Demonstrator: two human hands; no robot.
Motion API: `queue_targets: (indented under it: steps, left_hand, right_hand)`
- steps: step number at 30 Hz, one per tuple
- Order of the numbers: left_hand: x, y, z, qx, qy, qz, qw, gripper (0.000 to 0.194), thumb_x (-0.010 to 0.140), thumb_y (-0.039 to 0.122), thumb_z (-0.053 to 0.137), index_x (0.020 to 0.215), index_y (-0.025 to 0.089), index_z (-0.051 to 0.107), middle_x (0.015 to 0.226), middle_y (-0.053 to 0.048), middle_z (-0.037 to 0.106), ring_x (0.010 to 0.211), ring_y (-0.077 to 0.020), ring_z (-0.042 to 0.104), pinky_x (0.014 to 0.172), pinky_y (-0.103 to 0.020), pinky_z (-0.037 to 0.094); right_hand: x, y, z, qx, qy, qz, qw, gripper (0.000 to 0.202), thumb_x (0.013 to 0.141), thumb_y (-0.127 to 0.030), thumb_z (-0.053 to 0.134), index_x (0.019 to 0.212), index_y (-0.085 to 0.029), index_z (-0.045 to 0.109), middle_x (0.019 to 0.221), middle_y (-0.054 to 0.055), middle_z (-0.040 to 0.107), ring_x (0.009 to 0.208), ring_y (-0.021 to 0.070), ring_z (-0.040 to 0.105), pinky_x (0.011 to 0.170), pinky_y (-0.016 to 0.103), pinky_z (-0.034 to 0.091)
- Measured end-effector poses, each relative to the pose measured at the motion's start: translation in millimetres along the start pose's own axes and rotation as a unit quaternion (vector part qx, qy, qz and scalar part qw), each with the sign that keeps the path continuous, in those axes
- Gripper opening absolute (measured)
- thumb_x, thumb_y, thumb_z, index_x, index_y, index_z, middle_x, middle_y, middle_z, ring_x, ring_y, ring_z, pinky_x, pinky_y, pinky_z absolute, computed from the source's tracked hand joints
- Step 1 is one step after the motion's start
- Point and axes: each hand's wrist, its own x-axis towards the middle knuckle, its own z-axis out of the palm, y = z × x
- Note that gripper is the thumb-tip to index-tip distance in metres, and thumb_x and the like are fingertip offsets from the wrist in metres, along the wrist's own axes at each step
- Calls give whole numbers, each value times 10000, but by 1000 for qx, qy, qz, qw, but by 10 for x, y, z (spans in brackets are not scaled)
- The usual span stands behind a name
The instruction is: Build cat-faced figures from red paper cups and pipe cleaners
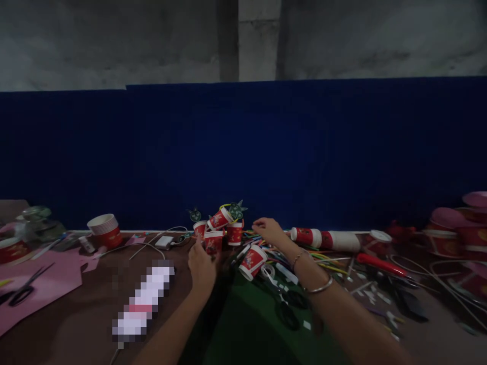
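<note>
**Clerk:** Head view, item one: cluster of small red paper cups point(218, 230), set on the brown table point(87, 309) against the foot of the blue backboard point(243, 152). How do the cups stand?

**Checker:** Several upright, one on top tilted on its side. Dark green star-shaped cutouts point(236, 209) stick up from the cluster, and a yellow-green loop arches over the tilted cup.

**Clerk:** Item two, the left hand point(201, 266)?

**Checker:** It reaches up to the near side of the cluster, fingers drawn together at the lowest cup point(213, 242). Whether it pinches the cup or only touches it cannot be told; the picture is dark and soft there.

**Clerk:** Item three, the right hand point(268, 230)?

**Checker:** Just right of the cluster, palm down, fingers loosely spread, resting over a scatter of coloured straws point(323, 256). It grips nothing visible. Two bangles point(319, 289) sit on that wrist.

**Clerk:** Loose stock right of the cluster?

**Checker:** One red cup lying on its side point(251, 262), just beside the right wrist. Further right, a sleeve of stacked cups point(323, 239) lying along the backboard, then a red-handled tool point(380, 264), and pink-lidded containers point(460, 228) at the far edge.

**Clerk:** Left of the cluster?

**Checker:** A white cable and small white box point(164, 242) close by, an upright stack of red cups point(105, 230) well apart, pink paper point(57, 276) with black scissors point(23, 290) lying on it. A green mat point(247, 329) lies nearest the person, between the forearms.
</note>
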Motion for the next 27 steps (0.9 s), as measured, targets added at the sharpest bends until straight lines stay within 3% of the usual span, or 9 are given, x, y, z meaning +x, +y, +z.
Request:
queue_targets:
  steps: [4, 7, 11, 13, 15, 18, 22, 25, 27]
  left_hand:
    - [-165, 322, 10, -12, -6, 130, 991, 423, 780, 268, 507, 1177, 140, 434, 1150, -141, 507, 1138, -291, 437, 976, -438, 328]
    - [-229, 525, 76, -54, -84, 180, 979, 361, 787, 296, 500, 1120, 159, 479, 1100, -121, 534, 1089, -264, 478, 964, -411, 348]
    - [-288, 653, 185, -56, -232, 155, 959, 602, 707, 456, 586, 1203, 146, 441, 1165, -135, 530, 1110, -281, 481, 945, -396, 371]
    - [-333, 668, 250, -27, -267, 133, 954, 747, 640, 470, 643, 1258, 132, 397, 1208, -155, 515, 1138, -307, 466, 954, -403, 359]
    - [-380, 661, 315, -2, -281, 114, 953, 763, 630, 394, 656, 1285, 125, 372, 1205, -164, 525, 1137, -315, 473, 949, -404, 361]
    - [-433, 634, 379, -5, -264, 82, 961, 680, 656, 268, 608, 1274, 102, 377, 1182, -178, 534, 1143, -304, 477, 946, -393, 369]
    - [-496, 626, 365, -121, -156, 72, 978, 607, 684, 257, 588, 1244, 152, 381, 1202, -138, 492, 1157, -264, 466, 967, -387, 369]
    - [-603, 658, 344, -227, -107, 78, 965, 540, 697, 277, 597, 1193, 171, 409, 1157, -116, 503, 1108, -247, 500, 959, -386, 385]
    - [-700, 675, 357, -301, -131, 56, 943, 555, 699, 315, 615, 1190, 176, 400, 1144, -114, 518, 1071, -239, 528, 940, -375, 409]
  right_hand:
    - [-229, 317, -125, -8, -8, 9, 1000, 225, 749, -251, 525, 809, -123, 699, 703, 55, 697, 621, 160, 617, 563, 226, 451]
    - [-415, 466, -214, -17, -5, 6, 1000, 238, 759, -253, 498, 770, -138, 705, 644, 34, 681, 586, 155, 598, 541, 224, 434]
    - [-648, 626, -437, -35, 20, 14, 999, 248, 758, -242, 480, 796, -130, 699, 711, 56, 691, 659, 173, 614, 605, 241, 441]
    - [-741, 692, -535, -44, 33, 22, 998, 235, 745, -224, 491, 799, -117, 693, 776, 79, 699, 721, 187, 624, 660, 251, 445]
    - [-812, 737, -586, -49, 40, 32, 997, 232, 745, -215, 488, 799, -115, 691, 801, 88, 703, 746, 192, 631, 683, 254, 448]
    - [-878, 758, -568, -53, 35, 39, 997, 230, 757, -219, 482, 808, -138, 691, 799, 77, 709, 746, 195, 640, 683, 255, 455]
    - [-907, 706, -434, -30, 50, 5, 998, 237, 781, -242, 482, 843, -156, 694, 805, 74, 708, 748, 195, 642, 719, 273, 463]
    - [-935, 620, -289, 63, 59, -28, 996, 255, 786, -294, 514, 933, -161, 674, 879, 79, 698, 815, 200, 632, 765, 302, 470]
    - [-978, 555, -180, 163, 24, -51, 985, 323, 773, -322, 549, 1051, -175, 624, 1010, 79, 669, 906, 205, 616, 797, 319, 473]
